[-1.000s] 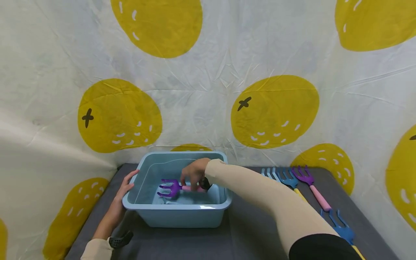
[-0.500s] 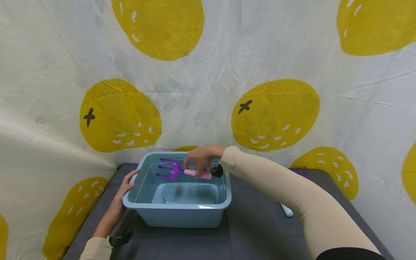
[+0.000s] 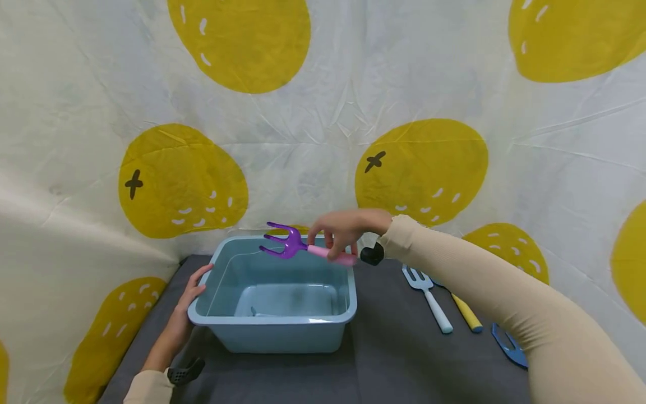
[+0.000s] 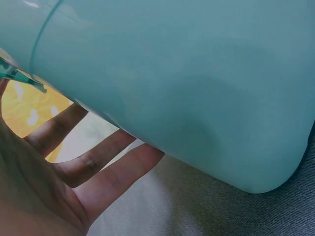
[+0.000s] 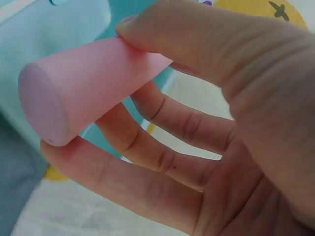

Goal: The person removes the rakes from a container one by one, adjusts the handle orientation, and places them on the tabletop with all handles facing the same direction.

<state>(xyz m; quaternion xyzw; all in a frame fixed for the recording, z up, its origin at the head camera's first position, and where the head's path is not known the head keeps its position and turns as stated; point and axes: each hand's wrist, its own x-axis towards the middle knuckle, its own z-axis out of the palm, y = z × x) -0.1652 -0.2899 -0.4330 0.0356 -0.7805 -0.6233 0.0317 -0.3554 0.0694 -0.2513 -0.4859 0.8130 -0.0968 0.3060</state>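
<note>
My right hand (image 3: 348, 227) grips a small garden hand fork by its pink handle (image 5: 93, 81), thumb on one side and fingertips on the other. The fork's purple three-pronged head (image 3: 290, 243) points left, over the back right part of a light blue plastic tub (image 3: 272, 321). At the tub's left side my left hand (image 3: 183, 308) rests against the rim. In the left wrist view its fingers (image 4: 115, 179) lie fairly straight against the tub's outer wall. A small bluish piece (image 3: 253, 310) shows low inside the tub, mostly hidden by the front wall.
Right of the tub, on the dark grey table (image 3: 404, 365), lie a light blue slotted spatula-like tool (image 3: 429, 297), a yellow handle (image 3: 466, 312) and a blue tool head (image 3: 510, 347). My right sleeve covers part of them. A fruit-print curtain (image 3: 303, 168) hangs behind.
My right hand has lifted the garden hand fork out of the tub, moving up and to the right above the rim. My left hand has stayed at the tub's left side.
</note>
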